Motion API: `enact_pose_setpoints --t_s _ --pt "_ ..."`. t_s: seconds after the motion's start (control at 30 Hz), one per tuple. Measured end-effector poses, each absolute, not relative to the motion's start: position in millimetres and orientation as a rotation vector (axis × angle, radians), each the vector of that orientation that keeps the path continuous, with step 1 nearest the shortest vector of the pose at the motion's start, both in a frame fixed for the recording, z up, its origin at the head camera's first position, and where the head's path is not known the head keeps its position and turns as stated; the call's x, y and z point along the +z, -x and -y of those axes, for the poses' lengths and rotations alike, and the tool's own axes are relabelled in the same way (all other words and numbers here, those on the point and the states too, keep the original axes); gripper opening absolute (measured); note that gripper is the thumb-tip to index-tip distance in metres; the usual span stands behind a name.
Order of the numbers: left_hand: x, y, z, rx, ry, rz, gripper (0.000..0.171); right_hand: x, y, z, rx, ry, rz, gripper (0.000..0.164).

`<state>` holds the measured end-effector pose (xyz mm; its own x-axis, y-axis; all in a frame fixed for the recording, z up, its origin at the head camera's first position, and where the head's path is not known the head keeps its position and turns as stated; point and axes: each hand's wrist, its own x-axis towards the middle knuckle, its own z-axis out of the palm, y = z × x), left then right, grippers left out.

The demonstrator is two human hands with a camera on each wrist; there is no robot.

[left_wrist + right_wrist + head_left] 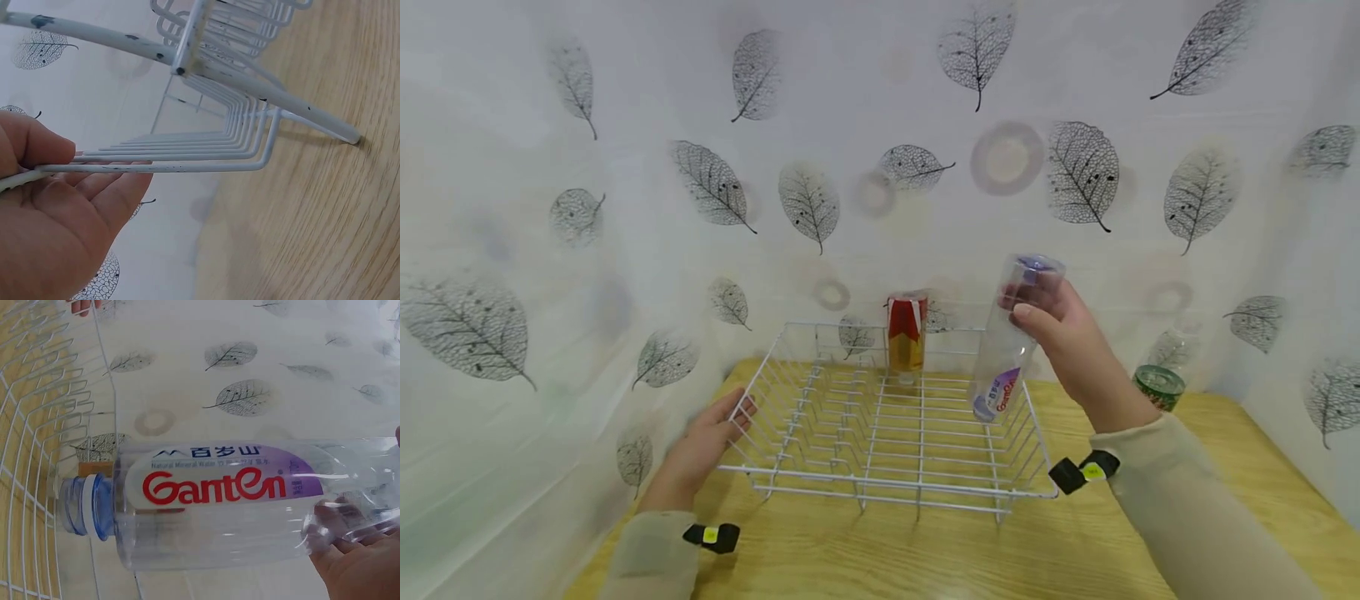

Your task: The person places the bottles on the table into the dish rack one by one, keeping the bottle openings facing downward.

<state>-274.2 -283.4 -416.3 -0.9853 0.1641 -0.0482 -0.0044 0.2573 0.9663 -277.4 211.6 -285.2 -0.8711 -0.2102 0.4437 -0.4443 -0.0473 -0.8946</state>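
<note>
In the head view a white wire dish rack [887, 482] stands on the table. My left hand [700, 442] holds its left side; the left wrist view shows the thumb over a rim wire [187, 167] and the fingers beneath. My right hand [1060, 321] grips a clear plastic water bottle [1000, 354] near its base, tilted neck-down over the right part of the rack. The right wrist view shows its Ganten label [215, 484] and blue neck ring [100, 506]. Whether the neck touches the rack, I cannot tell.
A red-and-gold container [907, 333] stands at the rack's back, its narrow clear end downward. Behind my right wrist is a clear container with a green band [1159, 385]. Leaf-printed sheeting [880, 242] surrounds the wooden table [850, 558].
</note>
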Motion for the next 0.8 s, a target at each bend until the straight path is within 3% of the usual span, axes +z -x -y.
enact_pose_setpoints --t_s 0.5,0.8 --pt "-416.2 273.5 282.5 1.823 -0.155 -2.397 0.070 -290.2 344.0 -181.3 1.865 -0.447 2.185 0.081" --pt "-415.4 271.3 283.4 1.795 -0.191 -2.400 0.067 -309.0 375.0 -175.0 1.810 -0.342 2.276 0.086"
